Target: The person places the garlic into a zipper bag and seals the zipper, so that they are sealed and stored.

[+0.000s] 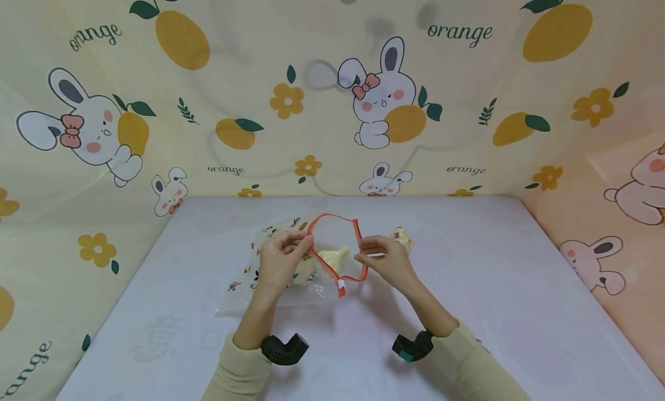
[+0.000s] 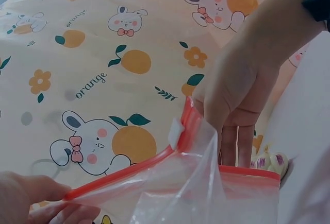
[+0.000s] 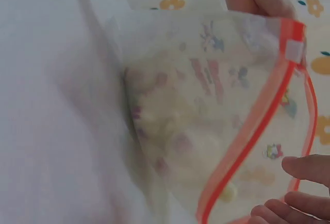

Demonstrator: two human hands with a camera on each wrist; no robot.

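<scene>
A clear slider zip bag (image 1: 291, 297) with small printed figures and a red zip rim lies on the table with its mouth spread. My left hand (image 1: 280, 259) pinches the rim on its left side; the left wrist view shows thumb and fingers on the red strip (image 2: 124, 173). At the right side of the mouth is my right hand (image 1: 389, 263), fingers fairly straight and thumb apart, close to the rim. Pale garlic bulbs (image 3: 170, 116) show blurred through the plastic. Another garlic bulb (image 1: 402, 238) sits beyond my right hand, partly hidden by it.
A white slider (image 3: 294, 51) sits on the zip at the bag's near corner. The pale table (image 1: 467, 285) reaches back to a printed fabric wall (image 1: 322, 141) with rabbits and oranges. Dark wrist cameras (image 1: 284, 350) are worn on both forearms.
</scene>
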